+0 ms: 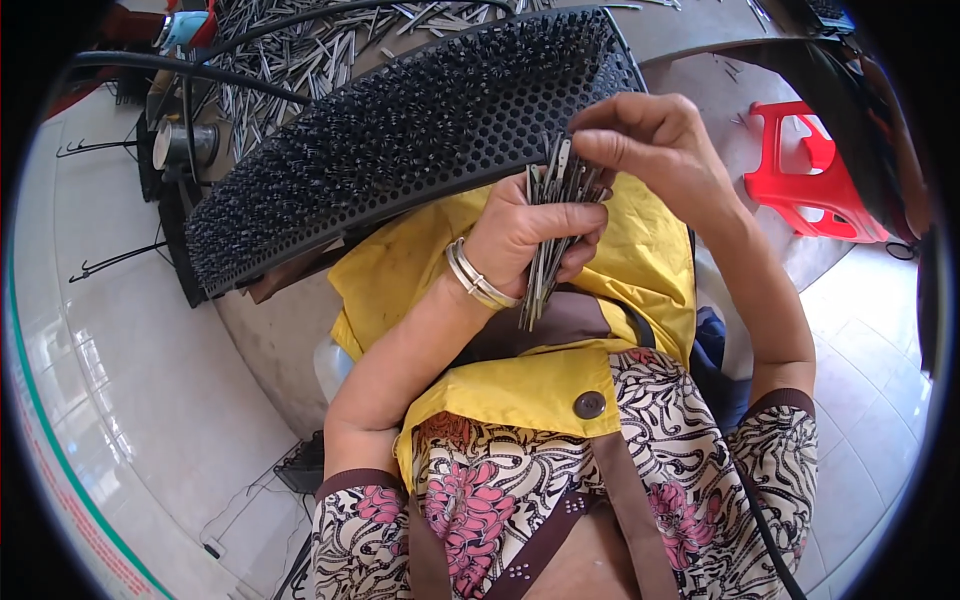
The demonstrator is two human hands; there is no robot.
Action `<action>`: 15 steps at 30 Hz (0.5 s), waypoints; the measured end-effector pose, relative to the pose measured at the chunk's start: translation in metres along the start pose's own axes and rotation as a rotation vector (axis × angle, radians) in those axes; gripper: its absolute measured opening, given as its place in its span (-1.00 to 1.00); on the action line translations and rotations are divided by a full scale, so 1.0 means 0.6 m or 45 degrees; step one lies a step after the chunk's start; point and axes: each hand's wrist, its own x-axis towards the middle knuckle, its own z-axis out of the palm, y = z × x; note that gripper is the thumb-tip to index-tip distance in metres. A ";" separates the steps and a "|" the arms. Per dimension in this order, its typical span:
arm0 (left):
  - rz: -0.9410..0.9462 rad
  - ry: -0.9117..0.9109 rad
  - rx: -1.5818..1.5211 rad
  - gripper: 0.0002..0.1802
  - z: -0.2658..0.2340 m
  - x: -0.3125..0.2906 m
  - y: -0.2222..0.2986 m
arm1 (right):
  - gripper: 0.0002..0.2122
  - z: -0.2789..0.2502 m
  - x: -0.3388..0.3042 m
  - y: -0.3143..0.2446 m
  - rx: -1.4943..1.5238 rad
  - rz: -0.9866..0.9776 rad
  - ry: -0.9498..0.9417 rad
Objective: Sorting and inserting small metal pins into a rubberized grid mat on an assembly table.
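My left hand [530,228] is closed round a bundle of thin metal strips [545,265], held upright over my lap with their ends fanned out above and below the fist. One flat strip with a small hole near its tip stands higher than the others. My right hand [655,145] is at the top of the bundle, thumb and forefinger pinched together beside that tip. Whether a strip is between those fingertips I cannot make out. Just beyond both hands lies a long black rack [515,125] full of round holes, its left part densely filled with upright dark pieces.
Loose metal strips [290,75] lie heaped on the table behind the rack. A black cable [240,75] crosses above the rack's left side. At the left stands a metal can [188,146]. A red plastic stool [790,180] is on the right. A yellow apron [500,385] covers my lap.
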 end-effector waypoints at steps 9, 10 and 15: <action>0.048 0.075 0.329 -0.87 0.006 0.002 -0.009 | -0.91 0.009 -0.015 0.019 -0.006 0.075 0.054; 0.030 0.065 0.304 -0.86 0.006 0.003 -0.009 | -0.91 0.005 -0.015 0.020 0.047 0.052 0.100; -0.004 0.062 0.279 -0.84 -0.003 0.007 -0.008 | -0.91 -0.022 -0.015 0.021 0.304 0.046 0.272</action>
